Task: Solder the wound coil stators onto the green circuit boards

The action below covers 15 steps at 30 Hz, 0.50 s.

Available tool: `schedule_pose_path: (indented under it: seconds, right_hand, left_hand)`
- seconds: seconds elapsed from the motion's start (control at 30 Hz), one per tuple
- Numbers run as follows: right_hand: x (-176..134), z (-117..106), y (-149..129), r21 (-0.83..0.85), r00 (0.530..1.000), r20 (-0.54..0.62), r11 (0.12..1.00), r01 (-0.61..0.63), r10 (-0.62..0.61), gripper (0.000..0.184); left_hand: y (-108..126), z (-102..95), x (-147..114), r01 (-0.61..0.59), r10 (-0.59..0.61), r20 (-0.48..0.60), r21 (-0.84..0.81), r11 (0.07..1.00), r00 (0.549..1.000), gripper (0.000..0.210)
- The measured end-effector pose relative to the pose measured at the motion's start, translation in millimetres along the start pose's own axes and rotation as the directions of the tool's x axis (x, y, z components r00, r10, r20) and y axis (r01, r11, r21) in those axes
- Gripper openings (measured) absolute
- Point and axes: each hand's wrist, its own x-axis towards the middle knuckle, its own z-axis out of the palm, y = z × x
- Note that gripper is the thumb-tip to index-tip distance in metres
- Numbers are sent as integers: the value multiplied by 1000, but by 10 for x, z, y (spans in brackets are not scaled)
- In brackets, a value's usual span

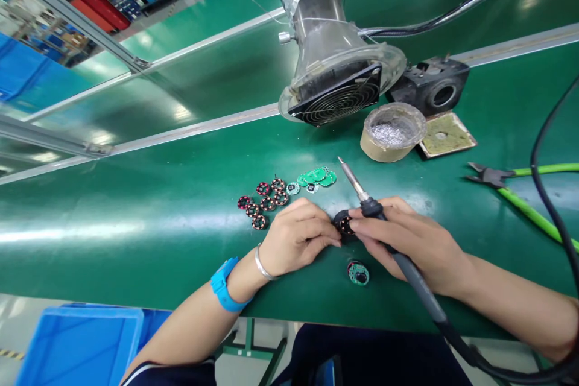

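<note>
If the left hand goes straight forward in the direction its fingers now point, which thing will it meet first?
The left hand would most likely meet the small dark coil ring first, with the right hand just beyond. Whether it already touches the ring is hard to tell.

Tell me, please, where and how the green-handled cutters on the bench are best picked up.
I would take the cutters by both green handles, just behind the dark head, coming from above and staying left of the black cable. Their jaws point left, and the handles spread rightward, where the cable crosses in front of them in this view.
</note>
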Motion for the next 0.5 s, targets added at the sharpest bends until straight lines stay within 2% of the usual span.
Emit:
schedule_pose_path:
  seconds: [0.17, 0.33, 0.5]
  right_hand:
    - [6, -9, -63, -11, 995, -27, 995, -96, 96, 40]
    - [67, 0, -98, -11, 992, -43, 993, -120, 120, 41]
    - [127, -17, -129, 91, 978, -27, 975, -202, 205, 42]
  left_hand:
    - [29, 9, 13, 45, -45, -13, -13, 999, 999, 5]
    - [47, 55, 6, 91, -93, -51, -38, 995, 994, 28]
    - [42, 110, -4, 64, -64, -5, 36, 997, 998, 27]
